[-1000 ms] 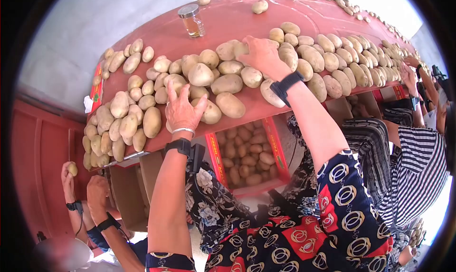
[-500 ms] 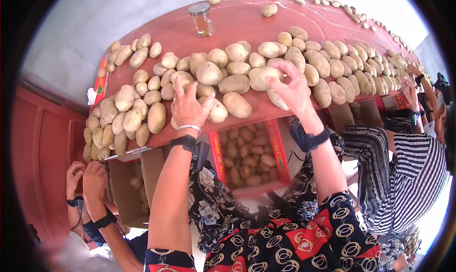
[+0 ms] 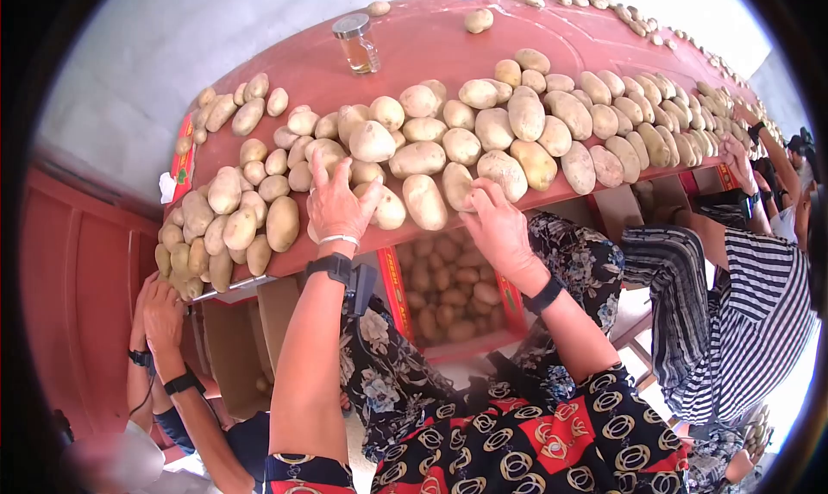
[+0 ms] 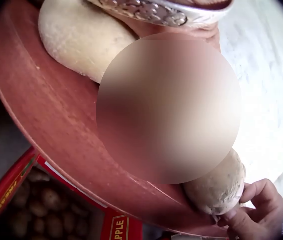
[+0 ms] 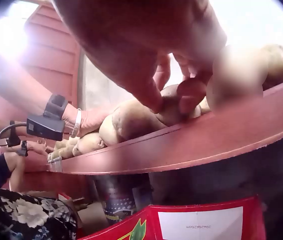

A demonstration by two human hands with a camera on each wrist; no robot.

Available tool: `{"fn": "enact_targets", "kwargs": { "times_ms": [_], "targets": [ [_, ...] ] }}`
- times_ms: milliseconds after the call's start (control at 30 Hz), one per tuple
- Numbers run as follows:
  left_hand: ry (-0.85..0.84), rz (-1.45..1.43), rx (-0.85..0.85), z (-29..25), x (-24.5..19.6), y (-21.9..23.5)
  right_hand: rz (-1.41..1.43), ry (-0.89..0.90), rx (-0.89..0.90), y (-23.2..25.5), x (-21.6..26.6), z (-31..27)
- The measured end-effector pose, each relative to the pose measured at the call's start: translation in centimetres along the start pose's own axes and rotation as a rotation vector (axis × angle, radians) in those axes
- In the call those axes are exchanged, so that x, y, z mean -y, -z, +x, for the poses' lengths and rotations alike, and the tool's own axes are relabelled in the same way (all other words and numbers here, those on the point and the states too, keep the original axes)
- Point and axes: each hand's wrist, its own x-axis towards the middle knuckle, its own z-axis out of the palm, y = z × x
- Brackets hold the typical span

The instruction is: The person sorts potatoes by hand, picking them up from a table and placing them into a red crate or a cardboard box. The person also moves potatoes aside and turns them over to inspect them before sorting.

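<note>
Pale potatoes lie in rows along the front of the red table (image 3: 285,88). My right hand (image 3: 500,231) pinches the near end of a potato (image 3: 457,186) at the table's front edge; in the left wrist view, its thumb and fingers (image 4: 261,192) are at the end of that potato (image 4: 219,187). My left hand (image 3: 341,202) rests with spread fingers on the potatoes further left, beside a round potato (image 3: 389,209). Just right of the left hand lies a long potato (image 3: 424,202). A blurred disc covers the middle of the left wrist view.
Below the table edge stands a red box (image 3: 509,308) holding potatoes. Brown cartons (image 3: 233,356) stand at the left. A lidded glass mug (image 3: 357,45) of amber liquid sits further back. Other people's hands (image 3: 159,317) work at the left; someone in stripes (image 3: 759,313) sits at the right.
My right hand has come from the back rows toward the front edge, placing a potato in the front row midway. The left hand stays nearly in place.
</note>
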Motion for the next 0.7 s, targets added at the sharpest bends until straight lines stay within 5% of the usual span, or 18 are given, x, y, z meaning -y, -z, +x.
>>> {"fn": "enact_targets", "kwargs": {
  "times_ms": [367, 433, 533, 700],
  "targets": [
    [-0.055, 0.051, -0.050, -0.1, 0.1, -0.6, 0.055, -0.074, 0.080, 0.5, 0.5, 0.7],
    [-0.057, 0.026, -0.058, -0.1, 0.3, -0.6, 0.005, 0.094, -0.100, 1.4, 1.1, 1.1],
    [-0.036, 0.020, -0.049, -0.1, 0.0, -0.3, -0.068, 0.301, 0.001, 0.9, 2.1, 1.8],
    [-0.039, 0.047, -0.064, -0.1, 0.3, -0.4, -0.068, 0.278, 0.054, -1.4, 2.5, 2.6]
  ]
}}
